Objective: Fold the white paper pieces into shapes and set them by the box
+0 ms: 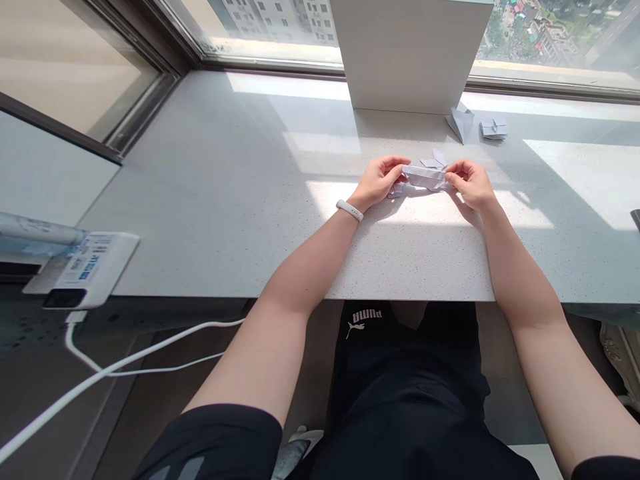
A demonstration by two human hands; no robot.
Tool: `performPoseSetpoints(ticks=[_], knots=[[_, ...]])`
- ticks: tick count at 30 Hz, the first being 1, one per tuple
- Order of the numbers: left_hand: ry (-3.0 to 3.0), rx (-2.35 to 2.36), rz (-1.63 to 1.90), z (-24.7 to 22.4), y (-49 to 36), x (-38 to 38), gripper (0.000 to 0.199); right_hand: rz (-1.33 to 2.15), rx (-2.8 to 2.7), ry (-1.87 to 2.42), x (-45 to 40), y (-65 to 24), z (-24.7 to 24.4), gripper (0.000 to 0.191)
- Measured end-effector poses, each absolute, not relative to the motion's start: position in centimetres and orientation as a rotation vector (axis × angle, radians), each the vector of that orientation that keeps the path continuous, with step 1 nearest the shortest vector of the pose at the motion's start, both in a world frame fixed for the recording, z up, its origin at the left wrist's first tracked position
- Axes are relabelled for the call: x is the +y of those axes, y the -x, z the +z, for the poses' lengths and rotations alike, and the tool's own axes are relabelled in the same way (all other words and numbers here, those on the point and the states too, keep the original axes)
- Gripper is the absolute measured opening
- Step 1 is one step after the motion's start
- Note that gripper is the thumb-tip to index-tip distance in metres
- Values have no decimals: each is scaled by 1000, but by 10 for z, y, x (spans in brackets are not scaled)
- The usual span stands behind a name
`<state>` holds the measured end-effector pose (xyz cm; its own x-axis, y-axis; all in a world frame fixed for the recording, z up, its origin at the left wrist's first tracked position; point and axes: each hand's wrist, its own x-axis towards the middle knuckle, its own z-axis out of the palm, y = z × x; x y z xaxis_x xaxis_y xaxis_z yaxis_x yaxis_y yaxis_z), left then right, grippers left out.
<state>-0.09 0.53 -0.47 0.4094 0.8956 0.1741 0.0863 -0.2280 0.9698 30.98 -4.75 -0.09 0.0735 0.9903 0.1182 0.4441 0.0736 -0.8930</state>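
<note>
We saw the work at a middle stage: paper being folded, with some shapes seemingly finished and one in hand. The strip (424, 177) stretched between the two hands, over the sunlit part of the counter (215, 173); we could not tell whether its lower edge touched the surface. The left hand (380, 180) had thumb and fingers closed in a pinch on one end, and the right hand (473, 183) pinched the other the same way, its fingers curled in.

As for what was done, the strip bore creases along its length, so we judged some folding complete. Farther back, near the foot of the panel (410, 57), lay a pointed piece (461, 125) and a boxy piece (494, 129), both apparently finished and out of the hands.

What was left seemed to be the strip's own shaping, as it looked long and flat. Just behind it showed some flaps (436, 159); we could not tell whether they belonged to it. Paper also showed beside the left fingertips, too obscured to judge.
</note>
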Motion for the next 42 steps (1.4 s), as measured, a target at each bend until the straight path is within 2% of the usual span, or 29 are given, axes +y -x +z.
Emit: performPoseSetpoints(ticks=[7, 12, 17, 31, 35, 42], knots=[[-1686, 869, 917, -2, 0, 1, 26, 635, -1529, 1516, -48, -308, 2, 14], [-1886, 968, 996, -4, -2, 2, 18, 516, -1583, 1470, -49, -307, 3, 10], [-1935, 1037, 1011, -8, -3, 5, 25, 487, -1661, 1447, -49, -307, 2, 7], [-1925, 947, 1043, -23, -1, 13, 31, 511, -1666, 1444, -53, -304, 3, 16], [-1892, 933, 1046, -23, -1, 13, 27, 553, -1649, 1439, -55, -302, 7, 22], [-1858, 935, 1021, -18, -1, 10, 33, 665, -1568, 1491, -53, -308, 5, 35]])
